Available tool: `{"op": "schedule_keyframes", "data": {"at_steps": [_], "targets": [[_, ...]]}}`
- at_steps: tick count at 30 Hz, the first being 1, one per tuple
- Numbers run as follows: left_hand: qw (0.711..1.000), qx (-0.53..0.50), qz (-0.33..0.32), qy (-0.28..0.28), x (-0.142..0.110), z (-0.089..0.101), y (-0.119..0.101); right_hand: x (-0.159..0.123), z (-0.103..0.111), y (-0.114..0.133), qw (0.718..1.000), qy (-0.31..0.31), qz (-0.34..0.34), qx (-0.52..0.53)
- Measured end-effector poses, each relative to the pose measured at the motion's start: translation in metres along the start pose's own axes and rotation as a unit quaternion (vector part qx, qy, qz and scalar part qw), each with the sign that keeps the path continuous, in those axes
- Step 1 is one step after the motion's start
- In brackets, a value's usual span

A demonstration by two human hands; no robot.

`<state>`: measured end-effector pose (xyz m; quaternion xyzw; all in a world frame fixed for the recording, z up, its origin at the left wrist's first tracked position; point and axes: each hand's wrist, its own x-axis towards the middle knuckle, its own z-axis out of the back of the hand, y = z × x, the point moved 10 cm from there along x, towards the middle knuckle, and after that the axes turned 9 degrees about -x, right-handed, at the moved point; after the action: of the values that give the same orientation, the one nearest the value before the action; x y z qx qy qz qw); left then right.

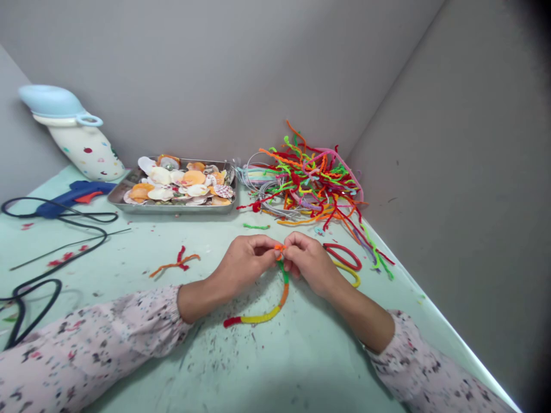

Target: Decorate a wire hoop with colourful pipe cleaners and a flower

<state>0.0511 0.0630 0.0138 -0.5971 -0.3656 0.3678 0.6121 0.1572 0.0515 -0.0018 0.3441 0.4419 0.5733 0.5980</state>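
My left hand (245, 261) and my right hand (312, 264) meet near the middle of the table, fingertips pinched together. Between them is a short orange pipe cleaner (281, 248), partly covered by the fingers. From this spot a curved strip (260, 318) wrapped in green, orange, yellow and red hangs down and bends left, its red end lowest. How the orange piece joins the strip is hidden. Scissors with a red and a yellow handle loop (348, 256) lie just right of my right hand. A crossed orange and red pipe cleaner piece (178, 264) rests left of my left hand.
A metal tray (181, 210) of seashells stands at the back, beside a heap of coloured pipe cleaners (310, 178). At left are a blue glue gun (71, 198), a looping black cord (86, 226) and a white bottle (86, 143) with a blue lid. Grey walls border the table.
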Motion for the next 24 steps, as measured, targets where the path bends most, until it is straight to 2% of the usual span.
{"op": "schedule_keyframes", "data": {"at_steps": [5,8,10,13,14,16,19,21,24], "targets": [[1.000,-0.016,0.001,0.000,0.000,-0.001,-0.003,-0.001,-0.002,0.000,1.000,0.004,0.003,0.010],[0.999,-0.036,0.025,-0.020,0.000,0.003,-0.001,-0.002,0.002,0.009,0.999,0.032,0.010,0.002],[0.997,-0.048,0.040,-0.037,0.000,0.007,0.002,-0.001,0.013,0.019,0.999,0.042,0.029,-0.019],[0.996,-0.066,0.041,-0.044,0.002,0.010,0.005,0.002,0.046,0.031,0.990,-0.007,0.060,-0.126],[0.996,-0.073,0.040,-0.044,0.003,0.011,0.006,0.003,0.058,0.034,0.978,-0.038,0.073,-0.194],[0.995,-0.085,0.043,-0.043,0.003,0.012,0.010,0.004,0.071,0.042,0.932,-0.090,0.121,-0.330],[0.993,-0.101,0.045,-0.032,0.004,0.010,0.013,0.006,0.065,0.040,0.867,-0.091,0.157,-0.465],[0.993,-0.104,0.046,-0.024,0.004,0.008,0.012,0.006,0.055,0.036,0.847,-0.070,0.158,-0.503],[0.994,-0.100,0.050,-0.017,0.004,0.007,0.011,0.003,0.043,0.037,0.835,-0.059,0.169,-0.519]]}}
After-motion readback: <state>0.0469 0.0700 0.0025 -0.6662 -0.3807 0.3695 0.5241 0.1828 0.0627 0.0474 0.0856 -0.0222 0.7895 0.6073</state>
